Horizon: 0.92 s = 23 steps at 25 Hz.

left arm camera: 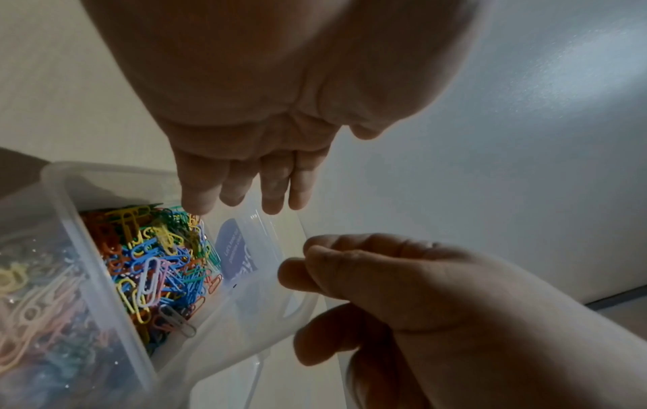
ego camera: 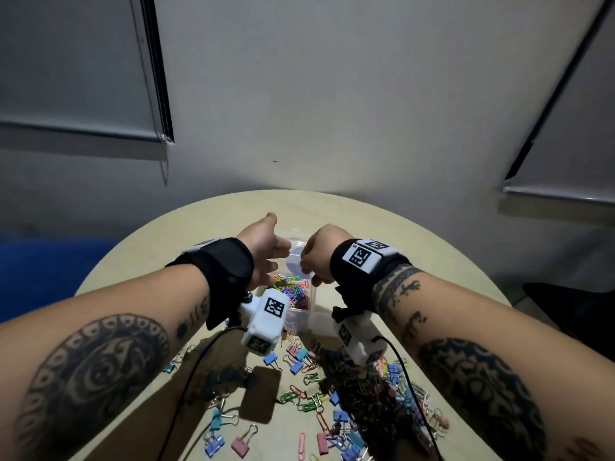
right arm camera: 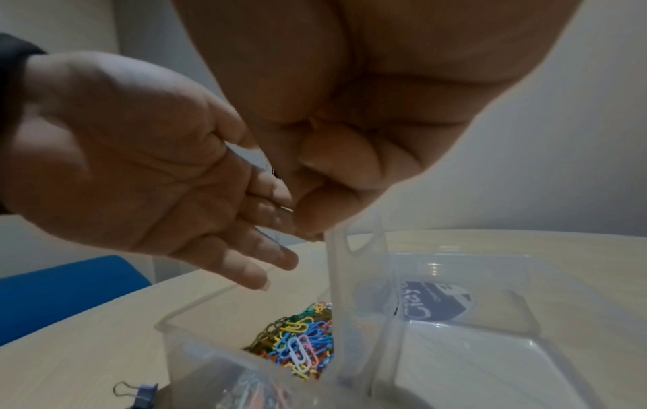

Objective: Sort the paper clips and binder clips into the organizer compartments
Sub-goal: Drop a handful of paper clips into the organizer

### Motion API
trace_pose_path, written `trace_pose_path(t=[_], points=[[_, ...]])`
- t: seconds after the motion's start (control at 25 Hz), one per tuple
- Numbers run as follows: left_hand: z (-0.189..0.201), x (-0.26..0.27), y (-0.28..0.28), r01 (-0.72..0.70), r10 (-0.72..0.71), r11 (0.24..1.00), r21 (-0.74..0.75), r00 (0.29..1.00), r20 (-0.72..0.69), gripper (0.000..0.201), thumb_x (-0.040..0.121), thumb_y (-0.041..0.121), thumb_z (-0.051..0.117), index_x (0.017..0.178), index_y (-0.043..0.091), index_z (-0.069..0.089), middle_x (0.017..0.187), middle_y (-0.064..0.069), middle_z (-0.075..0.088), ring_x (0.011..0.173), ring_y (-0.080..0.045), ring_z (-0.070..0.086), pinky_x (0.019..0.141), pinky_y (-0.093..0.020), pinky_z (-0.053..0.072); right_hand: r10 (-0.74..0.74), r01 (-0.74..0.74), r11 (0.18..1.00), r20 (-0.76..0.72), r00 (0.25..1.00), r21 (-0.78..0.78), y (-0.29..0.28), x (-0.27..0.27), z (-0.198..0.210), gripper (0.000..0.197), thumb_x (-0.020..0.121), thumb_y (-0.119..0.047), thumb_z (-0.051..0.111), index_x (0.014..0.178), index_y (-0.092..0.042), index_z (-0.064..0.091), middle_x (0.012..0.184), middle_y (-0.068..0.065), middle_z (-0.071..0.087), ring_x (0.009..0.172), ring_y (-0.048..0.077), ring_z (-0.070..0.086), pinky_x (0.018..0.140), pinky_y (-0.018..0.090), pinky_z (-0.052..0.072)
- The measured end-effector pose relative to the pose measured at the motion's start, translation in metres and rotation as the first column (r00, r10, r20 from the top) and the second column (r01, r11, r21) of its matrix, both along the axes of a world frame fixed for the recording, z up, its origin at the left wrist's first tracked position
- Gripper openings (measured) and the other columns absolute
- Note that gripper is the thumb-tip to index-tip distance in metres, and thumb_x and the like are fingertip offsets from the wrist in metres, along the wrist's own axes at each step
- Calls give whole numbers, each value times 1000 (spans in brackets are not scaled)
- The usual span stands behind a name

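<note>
A clear plastic organizer (ego camera: 311,315) stands mid-table. One compartment holds several coloured paper clips (ego camera: 291,289); in the wrist views they show as a heap (left arm camera: 157,268) (right arm camera: 301,340). My left hand (ego camera: 276,251) hovers over that compartment with its fingers (left arm camera: 245,191) straight and empty, palm (right arm camera: 140,166) toward the right hand. My right hand (ego camera: 309,264) is above the divider (right arm camera: 336,276) with its fingers curled (left arm camera: 367,276). A thin silvery wire, seemingly a paper clip (right arm camera: 285,209), is pinched at its fingertips. Loose binder clips and paper clips (ego camera: 366,394) lie near me.
The neighbouring compartment shows a blue round label (right arm camera: 434,301) on its floor. A bluish binder clip (right arm camera: 143,393) lies beside the organizer. Camera cables (ego camera: 199,367) trail over the round table (ego camera: 139,247). A blue seat (ego camera: 50,271) is at left.
</note>
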State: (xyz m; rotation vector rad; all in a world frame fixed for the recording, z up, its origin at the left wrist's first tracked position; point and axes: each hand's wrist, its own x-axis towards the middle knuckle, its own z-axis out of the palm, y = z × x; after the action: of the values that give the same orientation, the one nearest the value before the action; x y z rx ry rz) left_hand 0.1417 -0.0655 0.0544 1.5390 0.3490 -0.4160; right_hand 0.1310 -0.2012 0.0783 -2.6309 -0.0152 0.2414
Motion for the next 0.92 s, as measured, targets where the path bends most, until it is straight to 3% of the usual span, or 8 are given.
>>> trace_pose_path(t=[0.08, 0.24, 0.32, 0.4, 0.56, 0.64, 0.76, 0.92], points=[[0, -3, 2, -2, 2, 1000, -10, 1000, 10, 78, 98, 65, 20, 126, 4, 59, 137, -10, 56, 135, -32, 40, 101, -47, 39, 19, -21, 997, 31, 999, 68, -6, -8, 2, 7, 88, -17, 67, 87, -15, 74, 71, 1, 76, 65, 16, 75, 66, 30, 61], [6, -22, 4, -33, 32, 999, 17, 996, 84, 53, 102, 50, 32, 103, 5, 61, 102, -12, 63, 83, -28, 57, 68, -34, 51, -13, -1, 994, 121, 993, 113, -27, -31, 6, 14, 89, -23, 64, 83, -15, 73, 74, -1, 76, 68, 18, 75, 56, 25, 54], [4, -40, 6, 17, -55, 972, 234, 986, 156, 33, 101, 35, 43, 95, 7, 61, 87, -8, 62, 66, -22, 55, 56, -27, 46, -39, 25, 993, 117, 992, 113, -43, -47, 3, 16, 90, -25, 63, 83, -14, 72, 75, 1, 76, 68, 19, 73, 55, 24, 52], [-4, -63, 7, 110, -234, 859, 500, 953, 191, 25, 98, 28, 51, 93, 9, 65, 82, -4, 64, 62, -18, 54, 51, -24, 42, -51, 44, 996, 80, 996, 82, -60, -64, -4, 14, 89, -25, 66, 84, -14, 72, 78, 2, 75, 69, 20, 70, 59, 27, 54], [-27, -106, -6, 326, -579, 588, 741, 808, 104, 15, 90, 32, 64, 83, 21, 70, 75, 6, 67, 58, -9, 57, 49, -17, 43, -41, 40, 998, -18, 999, -48, -90, -97, -25, 10, 82, -27, 75, 85, -18, 74, 80, -4, 72, 74, 14, 67, 65, 24, 53], [-37, -123, -21, 370, -683, 436, 820, 730, 33, 8, 86, 32, 69, 92, 29, 72, 83, 13, 70, 69, -2, 63, 61, -16, 49, -21, 14, 993, -56, 998, -120, -100, -116, -34, 12, 80, -27, 77, 87, -18, 74, 83, -4, 73, 77, 13, 68, 64, 23, 52], [-51, -136, -39, 286, -749, 190, 939, 661, -50, 28, 81, 35, 73, 108, 32, 69, 102, 12, 68, 91, -8, 62, 78, -23, 52, 52, -74, 973, -103, 993, -220, -108, -142, -47, 18, 79, -29, 77, 93, -19, 73, 91, -2, 72, 84, 15, 67, 68, 25, 52], [-63, -142, -45, 234, -758, 125, 964, 649, -60, 28, 78, 39, 76, 103, 30, 69, 93, 9, 62, 88, -12, 58, 74, -25, 49, 100, -123, 956, -99, 990, -265, -109, -163, -65, 20, 84, -29, 72, 102, -22, 73, 99, -2, 71, 91, 18, 65, 73, 26, 53]])
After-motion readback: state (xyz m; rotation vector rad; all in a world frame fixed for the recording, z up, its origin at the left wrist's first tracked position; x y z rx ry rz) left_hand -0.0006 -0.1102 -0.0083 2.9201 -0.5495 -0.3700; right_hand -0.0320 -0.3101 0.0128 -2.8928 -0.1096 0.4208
